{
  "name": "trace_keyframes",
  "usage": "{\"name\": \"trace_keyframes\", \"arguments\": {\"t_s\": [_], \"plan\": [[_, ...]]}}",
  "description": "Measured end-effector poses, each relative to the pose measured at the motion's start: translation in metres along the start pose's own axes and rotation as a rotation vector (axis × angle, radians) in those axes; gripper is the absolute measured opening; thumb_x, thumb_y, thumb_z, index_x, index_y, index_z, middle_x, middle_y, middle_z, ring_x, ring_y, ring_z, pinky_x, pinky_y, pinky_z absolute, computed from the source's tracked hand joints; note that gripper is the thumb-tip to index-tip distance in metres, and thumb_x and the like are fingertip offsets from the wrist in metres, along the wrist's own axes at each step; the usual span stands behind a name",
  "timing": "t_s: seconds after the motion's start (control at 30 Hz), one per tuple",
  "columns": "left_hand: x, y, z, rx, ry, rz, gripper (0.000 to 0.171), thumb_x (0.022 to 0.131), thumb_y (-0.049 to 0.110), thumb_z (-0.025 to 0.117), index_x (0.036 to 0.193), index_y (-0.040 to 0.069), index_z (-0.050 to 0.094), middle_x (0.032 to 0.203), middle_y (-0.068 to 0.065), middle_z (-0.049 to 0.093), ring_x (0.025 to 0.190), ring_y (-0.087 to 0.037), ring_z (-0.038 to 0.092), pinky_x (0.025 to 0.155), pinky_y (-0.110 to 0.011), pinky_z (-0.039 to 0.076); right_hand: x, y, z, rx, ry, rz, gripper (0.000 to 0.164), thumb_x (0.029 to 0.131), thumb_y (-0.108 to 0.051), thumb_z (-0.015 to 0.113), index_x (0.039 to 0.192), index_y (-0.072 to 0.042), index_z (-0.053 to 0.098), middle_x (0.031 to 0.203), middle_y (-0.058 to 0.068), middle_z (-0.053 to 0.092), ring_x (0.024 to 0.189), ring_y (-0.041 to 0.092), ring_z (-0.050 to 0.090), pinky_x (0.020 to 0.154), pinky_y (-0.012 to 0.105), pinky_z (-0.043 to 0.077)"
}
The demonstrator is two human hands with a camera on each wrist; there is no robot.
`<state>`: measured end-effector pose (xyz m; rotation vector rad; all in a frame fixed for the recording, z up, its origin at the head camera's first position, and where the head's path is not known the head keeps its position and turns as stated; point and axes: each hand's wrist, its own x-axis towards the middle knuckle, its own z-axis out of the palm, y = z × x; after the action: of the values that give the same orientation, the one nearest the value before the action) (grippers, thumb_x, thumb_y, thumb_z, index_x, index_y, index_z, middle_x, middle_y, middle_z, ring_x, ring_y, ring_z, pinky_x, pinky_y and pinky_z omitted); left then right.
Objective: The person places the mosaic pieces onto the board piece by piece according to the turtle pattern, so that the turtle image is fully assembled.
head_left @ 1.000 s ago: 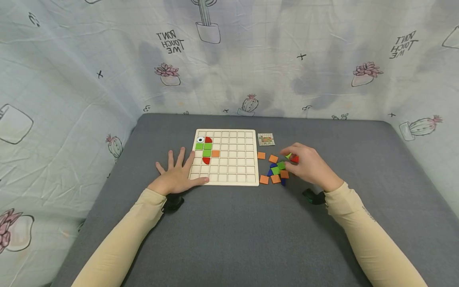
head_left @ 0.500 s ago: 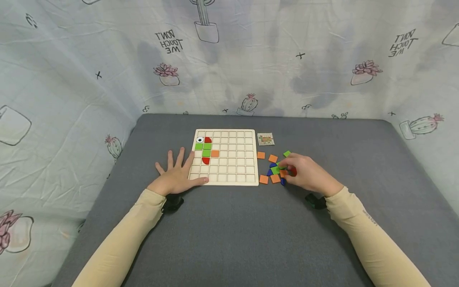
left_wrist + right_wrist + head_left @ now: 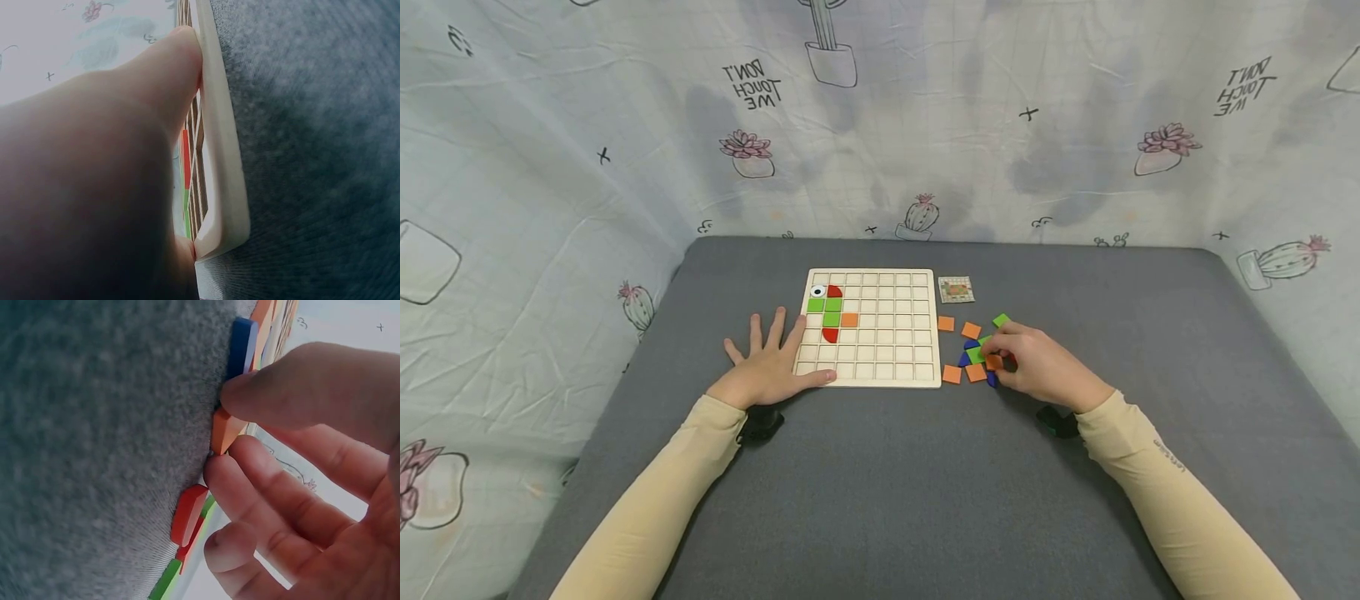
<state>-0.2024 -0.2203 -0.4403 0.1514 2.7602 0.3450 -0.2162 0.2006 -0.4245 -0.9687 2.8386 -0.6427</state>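
A wooden grid board [image 3: 891,350] lies on the grey table. Green squares, red rounded tiles, an orange square [image 3: 849,320] and an eye tile [image 3: 817,292] sit in its left cells. My left hand [image 3: 765,371] has its fingers spread at the board's left edge, thumb resting on the near rim [image 3: 219,144]. At the loose pile on the right, my right hand [image 3: 1037,362] pinches an orange square tile [image 3: 226,428] between thumb and fingers. A blue tile [image 3: 242,347] lies next to the thumb. Red tiles [image 3: 189,515] lie under the hand, mostly hidden in the head view.
A small picture card [image 3: 956,289] lies right of the board's far corner. Loose orange squares [image 3: 951,374], green squares [image 3: 975,355] and blue tiles [image 3: 964,360] lie between board and right hand. A patterned cloth [image 3: 865,125] hangs behind the table.
My right hand has moved nearer, from the green tile at the pile's far side to the orange square. That green tile now shows fully, beyond the hand. My left hand stays still.
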Motion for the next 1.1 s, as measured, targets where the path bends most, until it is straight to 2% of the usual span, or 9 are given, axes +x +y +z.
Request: {"name": "trace_keyframes", "arguments": {"t_s": [0.37,0.83,1.1], "plan": [[-0.0004,-0.0009,0.0002,-0.001,0.002,0.0,0.119,0.086,0.089,0.049,0.17,0.019,-0.001,0.174,-0.022,-0.014,0.154,-0.056,-0.023,0.103,-0.09,-0.01,0.0009,0.001,0.0027,0.007,0.01,-0.01,0.023,0.084,0.001,0.08,0.106,-0.007,0.076,0.098,0.003,0.064,0.081,0.017,0.058,0.07,0.032,0.05],[-0.0007,-0.0006,-0.0009,-0.005,0.007,0.005,0.119,0.087,0.087,0.05,0.17,0.018,0.0,0.173,-0.022,-0.014,0.154,-0.057,-0.022,0.103,-0.091,-0.01,0.0022,0.0026,0.0006,0.016,0.004,0.018,0.023,0.084,0.0,0.08,0.106,-0.007,0.078,0.096,0.003,0.065,0.08,0.016,0.059,0.072,0.035,0.053],[-0.0018,0.0008,-0.0008,-0.007,0.005,0.003,0.119,0.087,0.088,0.049,0.17,0.019,-0.001,0.174,-0.021,-0.015,0.154,-0.056,-0.022,0.104,-0.09,-0.01,0.0024,0.0023,0.0015,0.017,0.057,0.013,0.022,0.084,-0.002,0.08,0.105,-0.008,0.076,0.098,0.004,0.067,0.08,0.017,0.059,0.07,0.034,0.052]]}}
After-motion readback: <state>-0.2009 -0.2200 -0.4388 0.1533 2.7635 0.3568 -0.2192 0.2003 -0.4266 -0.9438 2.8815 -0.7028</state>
